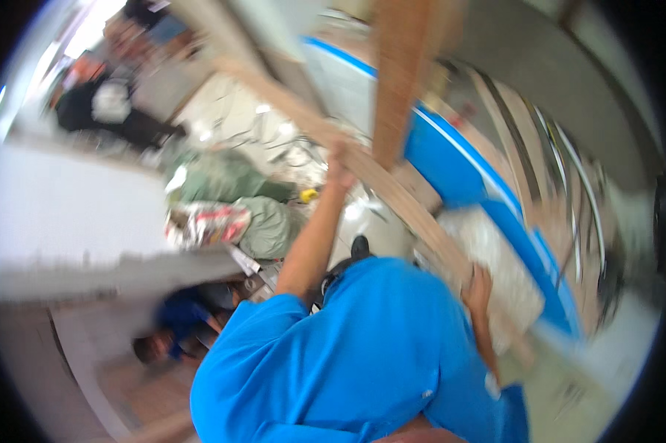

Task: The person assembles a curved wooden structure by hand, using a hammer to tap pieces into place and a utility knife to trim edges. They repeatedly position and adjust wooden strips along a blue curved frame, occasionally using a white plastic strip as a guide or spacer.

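Note:
A long, light-brown wooden plank (403, 199) runs slantwise across my front, from the upper left down toward the lower right. My left hand (339, 168) is wrapped round it near its middle, with that arm stretched forward. Closer to my body, my right hand (478, 290) grips the plank's edge at my right side. The plank's far end is blurred against the things behind it. A broad brown wooden post or board (398, 81) stands just beyond the plank, close to my left hand.
Green sacks (218, 177) and a red-and-white sack (207, 224) lie on the left, by a pale wall (67, 207). Blue-edged panels (444, 159) and a whitish wrapped bundle (495, 258) are on the right. One person (181, 321) crouches lower left; another (107, 107) bends at upper left.

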The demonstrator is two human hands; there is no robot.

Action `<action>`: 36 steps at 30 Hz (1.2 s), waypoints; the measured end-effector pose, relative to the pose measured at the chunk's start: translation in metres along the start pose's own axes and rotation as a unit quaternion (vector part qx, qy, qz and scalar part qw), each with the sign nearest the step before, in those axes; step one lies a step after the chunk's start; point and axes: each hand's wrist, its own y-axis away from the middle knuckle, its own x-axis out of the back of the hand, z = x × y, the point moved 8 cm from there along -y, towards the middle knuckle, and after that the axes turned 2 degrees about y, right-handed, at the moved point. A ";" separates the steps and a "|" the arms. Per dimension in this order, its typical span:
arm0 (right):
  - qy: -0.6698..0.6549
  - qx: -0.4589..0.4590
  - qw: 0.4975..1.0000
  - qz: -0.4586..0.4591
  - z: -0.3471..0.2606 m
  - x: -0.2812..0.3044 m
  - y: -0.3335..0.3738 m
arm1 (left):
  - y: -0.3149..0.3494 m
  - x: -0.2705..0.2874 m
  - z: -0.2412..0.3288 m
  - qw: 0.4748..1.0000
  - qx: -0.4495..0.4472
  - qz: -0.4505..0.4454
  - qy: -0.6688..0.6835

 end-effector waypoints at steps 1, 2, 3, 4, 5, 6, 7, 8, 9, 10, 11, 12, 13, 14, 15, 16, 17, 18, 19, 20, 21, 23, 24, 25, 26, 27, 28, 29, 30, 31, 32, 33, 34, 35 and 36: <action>-0.051 -0.016 0.998 -0.020 0.002 -0.005 -0.005 | -0.003 0.028 0.008 0.997 -0.028 -0.071 0.029; -0.038 -0.064 0.995 -0.066 -0.011 -0.001 -0.015 | 0.004 0.050 0.016 0.998 -0.013 -0.057 0.014; -0.068 -0.025 0.997 0.005 -0.026 0.013 -0.023 | 0.018 0.060 0.025 0.999 0.019 -0.049 -0.013; -0.003 0.014 0.999 0.039 -0.032 0.021 -0.036 | 0.017 0.062 0.037 0.997 0.038 -0.051 -0.036; -0.042 0.049 0.993 0.103 -0.044 0.038 -0.039 | 0.000 0.059 0.060 0.995 0.050 -0.073 -0.053; -0.030 0.007 0.997 0.075 -0.046 0.031 -0.046 | -0.012 0.057 0.076 0.991 0.048 -0.104 -0.069; -0.019 0.017 0.993 0.115 -0.057 0.045 -0.050 | -0.022 0.048 0.095 0.972 0.051 -0.228 -0.037; 0.023 0.016 0.992 0.126 -0.061 0.054 -0.045 | -0.031 0.066 0.101 0.980 -0.037 0.055 -0.188; 0.057 0.026 0.989 0.133 -0.071 0.060 -0.044 | -0.025 0.060 0.092 0.978 -0.031 0.148 -0.142; 0.052 0.017 0.990 0.126 -0.075 0.068 -0.056 | -0.050 0.054 0.100 0.977 0.074 -0.196 0.048; 0.058 0.004 0.993 0.106 -0.080 0.065 -0.056 | -0.059 0.077 0.099 0.995 0.062 -0.053 0.053; 0.062 -0.002 0.995 0.080 -0.085 0.060 -0.059 | -0.054 0.106 0.102 0.993 0.043 0.097 0.053; 0.067 -0.001 0.995 0.078 -0.090 0.054 -0.061 | -0.053 0.110 0.102 0.991 0.062 0.107 0.057; 0.074 -0.001 0.994 0.075 -0.090 0.048 -0.064 | -0.058 0.118 0.097 0.988 0.082 0.117 0.063; 0.080 0.000 0.994 0.070 -0.090 0.043 -0.066 | -0.061 0.125 0.091 0.984 0.103 0.128 0.067; 0.079 -0.009 0.995 0.056 -0.086 0.038 -0.066 | -0.064 0.134 0.087 0.982 0.109 0.148 0.042; 0.078 -0.013 0.996 0.041 -0.084 0.033 -0.068 | -0.065 0.144 0.080 0.977 0.134 0.161 0.044; 0.072 -0.019 0.997 0.027 -0.085 0.030 -0.068 | -0.069 0.152 0.076 0.971 0.162 0.174 0.041; 0.065 -0.025 0.998 -0.003 -0.082 0.025 -0.068 | -0.073 0.159 0.074 0.964 0.188 0.186 0.037; 0.061 -0.034 0.997 -0.038 -0.076 0.019 -0.067 | -0.064 0.162 0.058 0.942 0.193 0.270 0.041; 0.053 -0.038 0.995 -0.071 -0.072 0.015 -0.067 | -0.063 0.171 0.061 0.933 0.187 0.307 -0.001; 0.023 -0.046 0.994 -0.093 -0.064 0.005 -0.065 | -0.063 0.187 0.060 0.905 0.176 0.378 -0.084; 0.009 -0.050 0.993 -0.104 -0.058 0.001 -0.065 | -0.045 0.170 0.053 0.880 0.172 0.417 -0.149; 0.005 -0.060 0.991 -0.117 -0.051 -0.003 -0.062 | -0.046 0.164 0.040 0.894 0.220 0.366 -0.133; -0.004 -0.061 0.990 -0.131 -0.051 -0.003 -0.064 | -0.042 0.158 0.042 0.905 0.258 0.317 -0.117; -0.012 -0.065 0.987 -0.146 -0.049 -0.004 -0.063 | -0.036 0.152 0.042 0.911 0.297 0.268 -0.101; -0.026 -0.071 0.981 -0.180 -0.042 -0.011 -0.064 | -0.019 0.137 0.034 0.898 0.228 0.330 -0.181; -0.045 -0.062 0.973 -0.216 -0.039 -0.019 -0.069 | -0.023 0.149 0.038 0.906 0.300 0.258 -0.149; -0.103 -0.054 0.966 -0.232 -0.022 -0.046 -0.075 | -0.027 0.163 0.037 0.903 0.343 0.243 -0.085; -0.113 -0.017 0.979 -0.168 -0.010 -0.048 -0.074 | -0.013 0.139 0.024 0.893 0.258 0.334 -0.156; -0.123 -0.024 0.971 -0.201 -0.022 -0.020 -0.074 | -0.013 0.153 0.038 0.922 0.261 0.264 -0.107; -0.071 -0.070 0.969 -0.226 -0.005 -0.025 -0.070 | -0.015 0.136 0.024 0.935 0.252 0.224 -0.107; -0.089 -0.092 0.970 -0.208 0.009 -0.023 -0.063 | -0.005 0.122 0.014 0.914 0.227 0.316 -0.115; -0.087 -0.079 0.980 -0.158 0.007 -0.007 -0.064 | -0.009 0.123 0.018 0.944 0.216 0.246 -0.042; -0.030 -0.091 0.986 -0.135 0.006 0.007 -0.057 | -0.005 0.095 0.013 0.963 0.177 0.176 -0.104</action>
